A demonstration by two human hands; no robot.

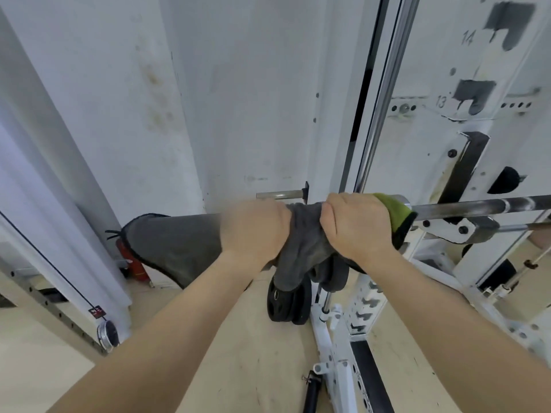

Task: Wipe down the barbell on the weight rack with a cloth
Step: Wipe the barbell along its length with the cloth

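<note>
Hands, two, side by side: left hand (pixel 253 231) and right hand (pixel 354 225) clench one grey green-edged cloth (pixel 304 234) draped over one steel barbell (pixel 477 205). The bar lies level, left to right, on the white weight rack (pixel 465 228). The fingers are hidden, apparently curled underneath.

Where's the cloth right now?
In the middle of the head view, the grey cloth is draped over the barbell, gripped by the left hand and the right hand.

cloth (pixel 301 234): grey, green patch, black trim
barbell (pixel 477 205): silver
rack (pixel 432 70): white, black numbers
weight plates (pixel 286 305): black
fire extinguisher (pixel 134 263): red
floor (pixel 44 368): tan
</note>
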